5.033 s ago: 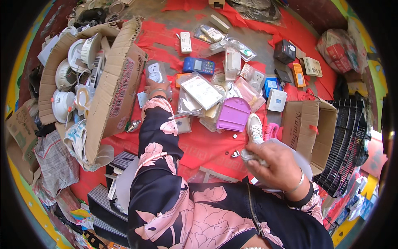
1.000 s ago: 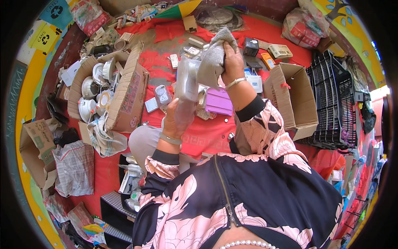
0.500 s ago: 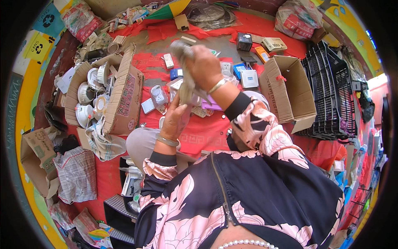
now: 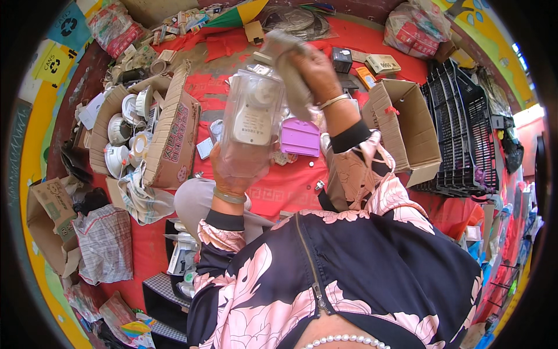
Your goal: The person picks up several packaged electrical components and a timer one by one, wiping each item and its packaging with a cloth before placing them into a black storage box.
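Note:
My left hand (image 4: 228,173) grips the lower end of a clear plastic package (image 4: 254,122), raised before me with its broad side in view. Inside it sits a white electrical device with rounded ends. My right hand (image 4: 321,78) is closed on a grey-brown cloth (image 4: 292,72), which hangs beside the package's upper right edge. Whether cloth and package touch, I cannot tell. A flat purple plastic piece (image 4: 300,138) lies on the red floor covering just right of the package. Part of a white socket (image 4: 216,129) shows behind the package's left side.
At left, a cardboard box (image 4: 179,125) holds several round white lamp fittings (image 4: 120,130). An open cardboard box (image 4: 419,125) stands at right, beside a black plastic crate (image 4: 462,131). Small boxes, a black one (image 4: 343,59) among them, lie farther off. A checked bag (image 4: 104,244) sits at lower left.
The package has turned its broad side into view, off to the left of where the hands were together. My right hand has moved right and slightly away with the cloth.

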{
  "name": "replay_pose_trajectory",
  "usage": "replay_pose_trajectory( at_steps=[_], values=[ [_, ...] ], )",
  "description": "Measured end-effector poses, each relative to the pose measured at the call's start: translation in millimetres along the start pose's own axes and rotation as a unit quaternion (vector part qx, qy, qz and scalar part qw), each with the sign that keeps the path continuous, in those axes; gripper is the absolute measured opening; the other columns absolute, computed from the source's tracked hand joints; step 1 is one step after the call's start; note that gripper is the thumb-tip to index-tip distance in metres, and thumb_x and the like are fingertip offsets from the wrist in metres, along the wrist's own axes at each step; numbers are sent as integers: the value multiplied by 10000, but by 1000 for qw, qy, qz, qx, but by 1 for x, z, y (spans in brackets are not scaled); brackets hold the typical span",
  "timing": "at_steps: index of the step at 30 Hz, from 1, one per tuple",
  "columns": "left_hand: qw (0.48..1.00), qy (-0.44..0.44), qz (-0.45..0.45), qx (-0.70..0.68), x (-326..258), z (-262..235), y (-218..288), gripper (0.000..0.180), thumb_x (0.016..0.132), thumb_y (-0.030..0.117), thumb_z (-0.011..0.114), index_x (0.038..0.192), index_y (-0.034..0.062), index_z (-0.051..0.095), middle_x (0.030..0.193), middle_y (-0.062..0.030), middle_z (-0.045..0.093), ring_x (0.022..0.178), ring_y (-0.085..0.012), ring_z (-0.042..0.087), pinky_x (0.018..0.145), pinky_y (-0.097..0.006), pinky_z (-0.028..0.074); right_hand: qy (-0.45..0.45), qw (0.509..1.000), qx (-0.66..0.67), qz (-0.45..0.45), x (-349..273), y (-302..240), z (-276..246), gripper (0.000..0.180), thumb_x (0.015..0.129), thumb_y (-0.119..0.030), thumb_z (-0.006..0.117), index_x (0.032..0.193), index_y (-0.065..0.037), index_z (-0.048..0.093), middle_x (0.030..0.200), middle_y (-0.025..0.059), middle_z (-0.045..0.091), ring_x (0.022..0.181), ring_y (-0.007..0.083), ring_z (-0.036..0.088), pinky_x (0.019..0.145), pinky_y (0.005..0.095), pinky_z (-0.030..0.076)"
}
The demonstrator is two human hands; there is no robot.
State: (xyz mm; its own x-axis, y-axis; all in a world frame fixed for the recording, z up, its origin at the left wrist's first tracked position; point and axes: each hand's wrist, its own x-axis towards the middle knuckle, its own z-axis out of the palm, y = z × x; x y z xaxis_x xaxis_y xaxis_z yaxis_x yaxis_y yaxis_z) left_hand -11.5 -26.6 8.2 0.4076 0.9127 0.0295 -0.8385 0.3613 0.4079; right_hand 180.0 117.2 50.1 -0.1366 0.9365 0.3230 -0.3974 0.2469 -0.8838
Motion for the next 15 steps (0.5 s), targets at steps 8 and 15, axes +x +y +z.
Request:
replay_pose_trajectory(
  at_steps=[8,15],
  values=[
    [994,-3,47,-99,-3,-23,3,851,737,609,457,1407,125,256,1382,-207,318,1222,-485,317,849,-625,373,6,967,-255,3,-18,43,43,251,883,-180,506,1042,-6,593,1043,170,616,983,283,573,870,298,427],
    [994,36,90,-39,1,-25,7,806,741,616,447,1379,141,317,1333,-153,400,1196,-380,395,888,-515,377,-12,844,-500,-192,-32,65,49,315,744,-100,545,1040,4,569,1125,194,555,1055,357,512,937,398,400]
  ],
)
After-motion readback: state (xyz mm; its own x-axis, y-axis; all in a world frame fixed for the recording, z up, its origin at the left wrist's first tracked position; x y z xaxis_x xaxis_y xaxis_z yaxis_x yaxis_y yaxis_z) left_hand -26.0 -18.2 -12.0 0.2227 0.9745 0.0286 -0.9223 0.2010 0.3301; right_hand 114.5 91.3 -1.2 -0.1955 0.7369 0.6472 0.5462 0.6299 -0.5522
